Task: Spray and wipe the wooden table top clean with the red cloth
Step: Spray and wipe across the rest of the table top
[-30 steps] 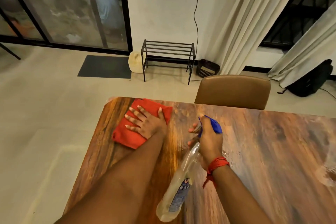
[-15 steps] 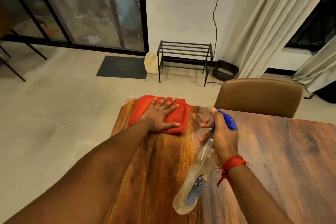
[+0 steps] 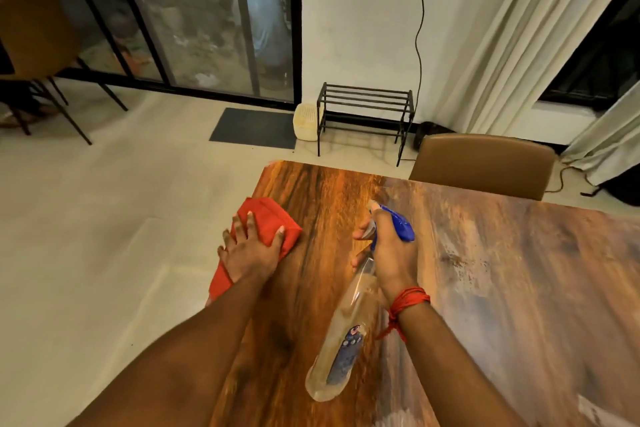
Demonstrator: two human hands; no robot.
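Observation:
The wooden table top (image 3: 502, 270) fills the lower right, glossy with pale streaks on its right half. My left hand (image 3: 251, 248) presses flat on the red cloth (image 3: 268, 218) at the table's left edge; part of the cloth hangs over that edge. My right hand (image 3: 389, 250) grips the neck of a clear spray bottle (image 3: 341, 340) with a blue trigger head (image 3: 398, 224), held tilted over the table middle, nozzle pointing away from me. A red thread band is on my right wrist.
A brown chair (image 3: 485, 163) stands at the table's far side. Beyond are a black metal rack (image 3: 363, 114), a white basket (image 3: 306, 121), a grey mat (image 3: 254, 128), curtains and a glass sliding door. Another chair (image 3: 38, 42) stands far left.
My left hand slid the red cloth from the far corner back and left to the table's left edge. The bottle stayed in my right hand; my head moved.

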